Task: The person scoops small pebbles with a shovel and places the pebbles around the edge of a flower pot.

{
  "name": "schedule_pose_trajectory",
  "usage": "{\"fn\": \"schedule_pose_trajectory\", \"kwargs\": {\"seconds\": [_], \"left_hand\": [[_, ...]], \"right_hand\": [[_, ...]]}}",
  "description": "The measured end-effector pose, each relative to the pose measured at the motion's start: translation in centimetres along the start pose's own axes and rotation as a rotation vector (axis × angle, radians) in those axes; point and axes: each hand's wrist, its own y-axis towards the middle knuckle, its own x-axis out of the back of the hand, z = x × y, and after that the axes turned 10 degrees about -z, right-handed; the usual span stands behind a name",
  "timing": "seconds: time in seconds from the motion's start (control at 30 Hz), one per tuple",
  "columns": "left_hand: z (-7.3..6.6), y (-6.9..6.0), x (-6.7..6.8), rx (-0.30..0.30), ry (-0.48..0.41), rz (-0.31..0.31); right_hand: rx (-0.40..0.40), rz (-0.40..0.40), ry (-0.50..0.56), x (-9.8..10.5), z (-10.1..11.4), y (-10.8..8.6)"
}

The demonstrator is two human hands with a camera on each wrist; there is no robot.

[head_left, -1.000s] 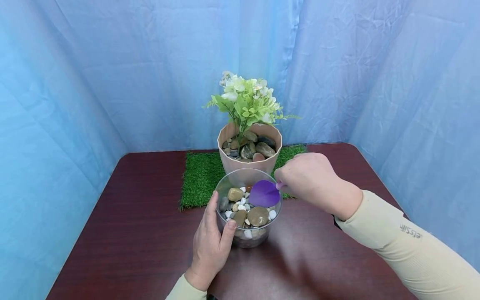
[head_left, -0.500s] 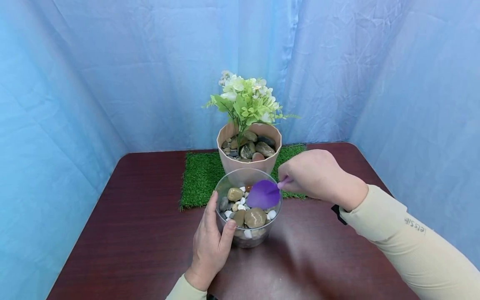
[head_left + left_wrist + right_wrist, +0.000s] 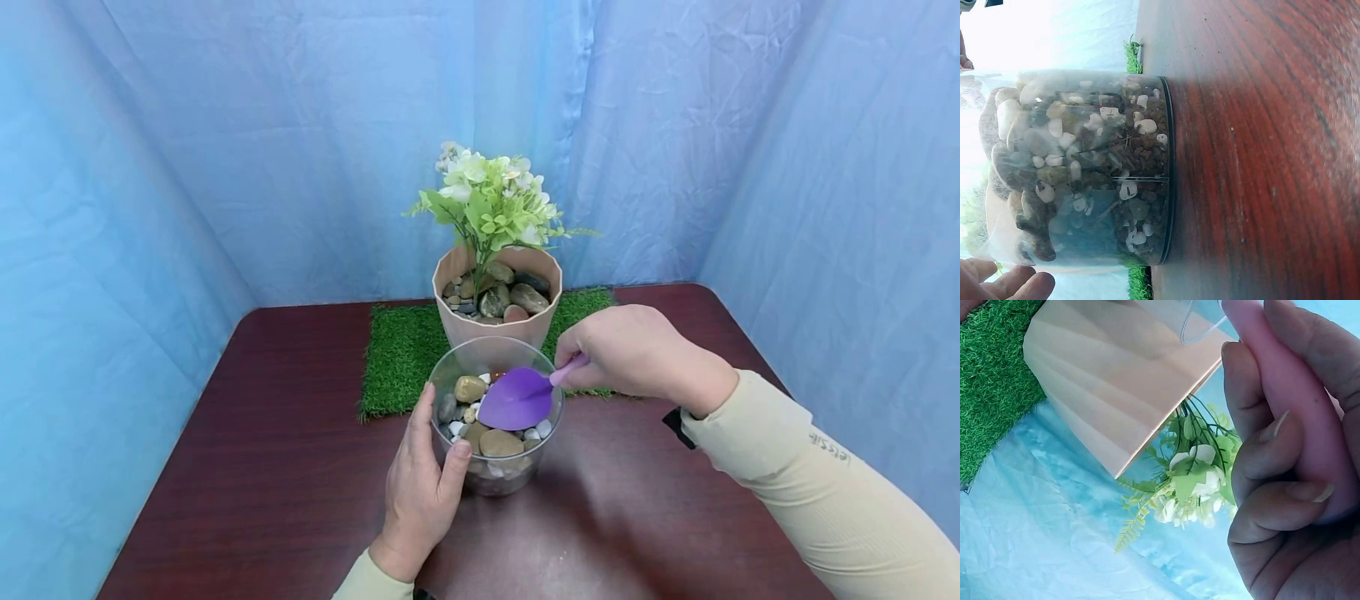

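A clear plastic container (image 3: 495, 479) stands on the table with stones and pebbles in it; the left wrist view shows layers of white and dark pebbles through its wall (image 3: 1091, 169). My left hand (image 3: 423, 496) rests against its left side, fingers straight along the wall and the thumb near the front rim. My right hand (image 3: 626, 354) grips the pink handle (image 3: 1297, 400) of a trowel, the fingers curled round it. The trowel's purple blade (image 3: 517, 400) lies inside the container over the stones and hides some of them. Its tip points to the left.
Behind the container, a pale pink flowerpot (image 3: 495, 333) holds larger stones (image 3: 528, 298) and a white-flowered plant (image 3: 498, 200). It stands on a green artificial grass mat (image 3: 401, 358). Blue curtains (image 3: 337, 150) hang behind the dark red table (image 3: 300, 467).
The trowel blade has moved slightly left and toward me in the container, covering more of the stones. The front brown stone has shifted left and nearer to me. The left hand stays put.
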Motion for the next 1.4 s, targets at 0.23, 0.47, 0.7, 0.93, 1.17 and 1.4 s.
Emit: {"fn": "schedule_pose_trajectory", "kwargs": {"seconds": [0.23, 0.47, 0.7, 0.93, 1.17, 1.4], "left_hand": [[-0.1, 0.08, 0.07, 0.013, -0.003, 0.006], [-0.11, 0.09, 0.1, 0.021, -0.007, 0.007], [0.0, 0.03, 0.08, 0.01, -0.006, -0.001], [0.01, 0.02, 0.09, 0.009, -0.008, 0.0], [-0.02, 0.05, 0.1, 0.011, -0.003, 0.004], [-0.02, 0.04, 0.12, 0.013, -0.005, 0.004]], "right_hand": [[-0.003, -0.003, -0.05, -0.17, 0.11, -0.21], [0.021, -0.003, -0.051, -0.39, 0.19, -0.27], [0.033, 0.027, -0.063, -0.22, 0.22, 0.02], [-0.017, 0.083, 0.031, 0.39, -0.25, 0.32], [-0.011, 0.054, 0.012, 0.31, -0.33, 0.37], [0.005, 0.045, -0.047, 0.42, 0.13, 0.59]]}}
